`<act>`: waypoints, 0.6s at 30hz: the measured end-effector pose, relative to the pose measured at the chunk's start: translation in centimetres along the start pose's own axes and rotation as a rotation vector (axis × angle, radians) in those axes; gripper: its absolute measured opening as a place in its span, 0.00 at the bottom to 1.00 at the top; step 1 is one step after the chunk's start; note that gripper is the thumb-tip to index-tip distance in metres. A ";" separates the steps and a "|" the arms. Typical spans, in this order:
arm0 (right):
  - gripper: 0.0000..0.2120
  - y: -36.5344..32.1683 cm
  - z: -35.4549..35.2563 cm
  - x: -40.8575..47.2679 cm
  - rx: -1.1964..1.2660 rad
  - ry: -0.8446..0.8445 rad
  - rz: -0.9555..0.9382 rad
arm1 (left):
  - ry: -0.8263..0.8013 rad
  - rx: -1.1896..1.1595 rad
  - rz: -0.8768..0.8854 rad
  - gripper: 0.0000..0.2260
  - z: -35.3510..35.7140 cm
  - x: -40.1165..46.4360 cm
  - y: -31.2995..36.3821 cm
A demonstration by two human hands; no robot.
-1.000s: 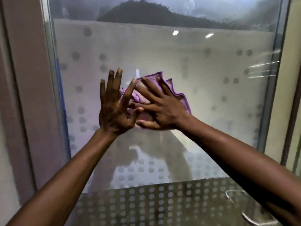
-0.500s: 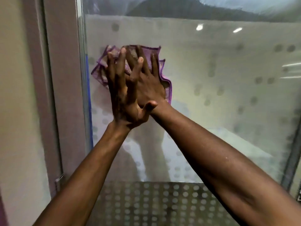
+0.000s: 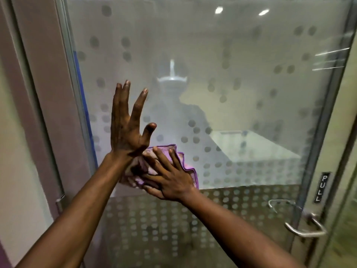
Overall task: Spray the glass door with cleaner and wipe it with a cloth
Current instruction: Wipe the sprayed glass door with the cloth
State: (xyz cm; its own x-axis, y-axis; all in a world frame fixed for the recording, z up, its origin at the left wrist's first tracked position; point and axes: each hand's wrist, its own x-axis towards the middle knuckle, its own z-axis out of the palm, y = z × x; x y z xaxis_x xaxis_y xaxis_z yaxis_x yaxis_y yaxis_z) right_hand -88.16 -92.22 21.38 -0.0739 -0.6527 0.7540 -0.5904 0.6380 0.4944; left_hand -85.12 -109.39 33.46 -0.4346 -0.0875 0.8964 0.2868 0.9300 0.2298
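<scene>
The glass door (image 3: 241,89) fills the view, frosted with grey dots and a dotted band across its lower part. A purple cloth (image 3: 188,168) lies crumpled flat against the glass at centre. My right hand (image 3: 170,178) presses it to the pane with spread, straight fingers. My left hand (image 3: 128,122) is raised just above and left of the cloth, fingers straight and spread, its heel over the cloth's upper left edge. No spray bottle is in view.
A metal pull handle (image 3: 307,225) sits at the door's lower right, under a black "PULL" label (image 3: 321,187). The door's metal frame (image 3: 69,78) and a grey wall panel (image 3: 42,89) run down the left side.
Both hands and the cloth have swept from the upper left of the glass down to its centre. My left hand has come off the right hand and now stands above it.
</scene>
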 end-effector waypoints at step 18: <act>0.31 17.6 -3.1 -17.6 -0.138 0.420 1.274 | 0.174 0.270 0.310 0.34 3.3 -1.6 2.9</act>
State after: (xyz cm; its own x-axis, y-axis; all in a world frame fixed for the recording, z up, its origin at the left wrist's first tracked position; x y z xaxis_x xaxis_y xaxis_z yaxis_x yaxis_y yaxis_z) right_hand -94.72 -68.23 18.12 -0.2418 0.5780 0.7794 -0.2089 0.7534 -0.6235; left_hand -86.41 -105.33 31.47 -0.2064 0.1731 0.9630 0.1372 0.9796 -0.1466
